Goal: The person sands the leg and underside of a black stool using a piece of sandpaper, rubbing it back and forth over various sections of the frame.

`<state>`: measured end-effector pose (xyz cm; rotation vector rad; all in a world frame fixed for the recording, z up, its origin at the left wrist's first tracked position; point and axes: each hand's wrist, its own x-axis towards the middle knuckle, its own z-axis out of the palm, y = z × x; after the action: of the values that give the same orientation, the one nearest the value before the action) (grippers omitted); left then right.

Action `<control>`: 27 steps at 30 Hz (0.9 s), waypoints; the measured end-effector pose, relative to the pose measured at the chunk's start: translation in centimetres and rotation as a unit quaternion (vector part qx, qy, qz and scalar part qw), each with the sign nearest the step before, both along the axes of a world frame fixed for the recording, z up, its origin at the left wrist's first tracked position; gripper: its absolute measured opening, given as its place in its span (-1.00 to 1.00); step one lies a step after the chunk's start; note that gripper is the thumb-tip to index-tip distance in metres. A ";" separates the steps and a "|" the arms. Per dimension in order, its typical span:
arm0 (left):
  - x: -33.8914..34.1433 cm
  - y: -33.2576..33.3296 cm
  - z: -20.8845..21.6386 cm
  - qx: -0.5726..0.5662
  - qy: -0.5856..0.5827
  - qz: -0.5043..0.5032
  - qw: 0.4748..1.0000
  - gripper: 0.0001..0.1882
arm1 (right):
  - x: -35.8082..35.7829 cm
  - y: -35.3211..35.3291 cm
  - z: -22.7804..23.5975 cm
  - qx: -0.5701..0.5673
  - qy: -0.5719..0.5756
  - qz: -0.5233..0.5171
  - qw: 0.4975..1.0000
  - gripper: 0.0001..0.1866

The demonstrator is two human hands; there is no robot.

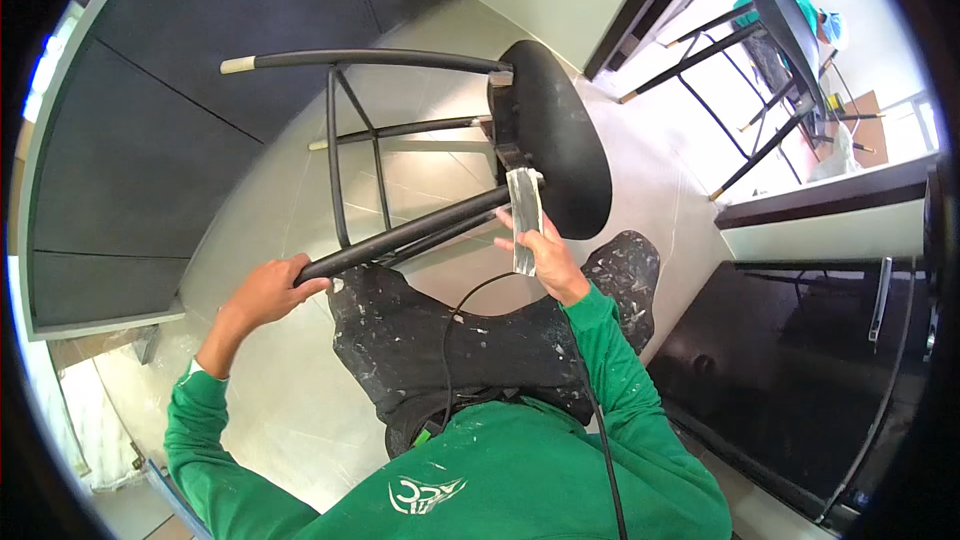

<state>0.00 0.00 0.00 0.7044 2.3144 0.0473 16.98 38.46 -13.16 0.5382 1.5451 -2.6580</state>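
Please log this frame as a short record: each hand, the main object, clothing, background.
Left hand: closed around a leg of the black stool
Right hand: holding a flat grey strip with whitish edges, near the seat
Main object: the stool, tipped over, seat toward the right, legs pointing left
Clothing: green top, white-marked dark trousers
Background: second stool, upper right; another person beyond it, partly hidden
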 end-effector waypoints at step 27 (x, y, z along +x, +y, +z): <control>-0.3 13.8 -6.6 0.236 -0.260 0.187 0.917 -0.56 | -20.0 13.8 -6.4 0.119 0.089 -0.158 0.976 -0.21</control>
<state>-0.29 13.83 -6.63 0.3921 1.8844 0.8861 -2.99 52.23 -19.60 0.6149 2.0009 -2.8320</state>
